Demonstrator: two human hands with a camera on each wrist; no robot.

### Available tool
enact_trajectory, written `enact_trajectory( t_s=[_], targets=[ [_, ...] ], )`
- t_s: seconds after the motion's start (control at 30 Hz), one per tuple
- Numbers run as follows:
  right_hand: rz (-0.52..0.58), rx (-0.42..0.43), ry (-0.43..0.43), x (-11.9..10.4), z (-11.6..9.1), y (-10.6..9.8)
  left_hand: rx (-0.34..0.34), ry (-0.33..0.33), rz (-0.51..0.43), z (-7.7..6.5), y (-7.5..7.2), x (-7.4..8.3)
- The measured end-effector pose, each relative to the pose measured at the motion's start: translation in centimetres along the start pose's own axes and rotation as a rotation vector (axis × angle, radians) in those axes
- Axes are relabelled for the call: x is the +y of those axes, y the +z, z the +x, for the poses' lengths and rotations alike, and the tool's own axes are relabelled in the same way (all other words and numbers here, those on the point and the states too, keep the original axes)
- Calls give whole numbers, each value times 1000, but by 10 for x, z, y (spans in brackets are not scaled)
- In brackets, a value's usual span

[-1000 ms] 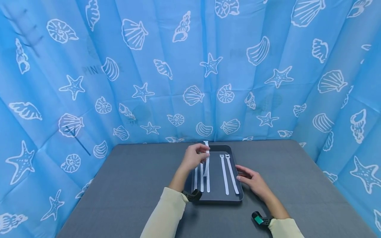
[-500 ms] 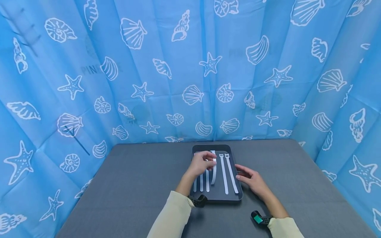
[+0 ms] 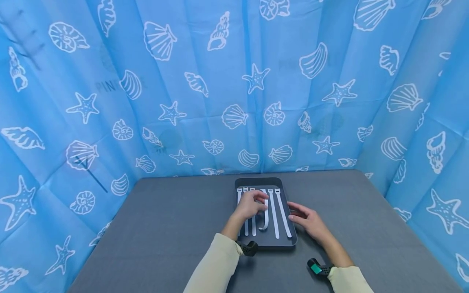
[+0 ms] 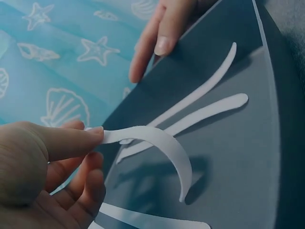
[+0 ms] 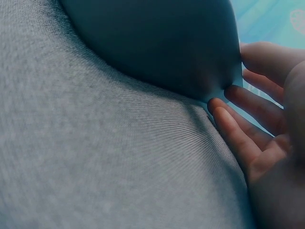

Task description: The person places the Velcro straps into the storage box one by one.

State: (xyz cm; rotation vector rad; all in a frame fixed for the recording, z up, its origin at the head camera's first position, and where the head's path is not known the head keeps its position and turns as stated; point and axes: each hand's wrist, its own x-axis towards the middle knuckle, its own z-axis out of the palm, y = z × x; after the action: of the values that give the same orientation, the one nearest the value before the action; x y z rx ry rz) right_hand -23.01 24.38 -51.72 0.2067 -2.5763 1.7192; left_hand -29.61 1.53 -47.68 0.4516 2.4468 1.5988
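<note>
My left hand (image 3: pixel 249 205) pinches a white hook-and-loop cable tie (image 3: pixel 266 215) between thumb and fingers, low over the dark grey tray (image 3: pixel 261 181). In the left wrist view, the held tie (image 4: pixel 177 155) arcs downward, its free end close to the tray floor. To its right lie two cable ties, a left one (image 3: pixel 274 219) and a right one (image 3: pixel 283 215), slotted heads at the far end. Several more lie on the left, such as one tie (image 3: pixel 254 228), partly behind my left hand. My right hand (image 3: pixel 309 221) rests its thumb and fingertips against the tray's right wall.
The tray stands on a table with a grey cloth (image 3: pixel 183 228). Behind and at both sides hangs a blue curtain (image 3: pixel 205 134) printed with white shells and starfish. A black wristband (image 3: pixel 249 248) is on the left wrist, another band (image 3: pixel 318 267) on the right.
My left hand has moved right with the held cable tie and come down toward the tray floor, so the tie's lower end now bends. The right hand stays at the tray wall.
</note>
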Motion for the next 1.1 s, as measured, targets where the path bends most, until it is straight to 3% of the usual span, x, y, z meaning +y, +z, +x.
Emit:
enact_trajectory(
  t_s=[0.4,1.1],
  targets=[
    [5,0,8,0,1,1,23,-23,189,8,4,-10],
    [-9,7,-9,1,0,1,3,-23,365,9,10,-12]
  ],
)
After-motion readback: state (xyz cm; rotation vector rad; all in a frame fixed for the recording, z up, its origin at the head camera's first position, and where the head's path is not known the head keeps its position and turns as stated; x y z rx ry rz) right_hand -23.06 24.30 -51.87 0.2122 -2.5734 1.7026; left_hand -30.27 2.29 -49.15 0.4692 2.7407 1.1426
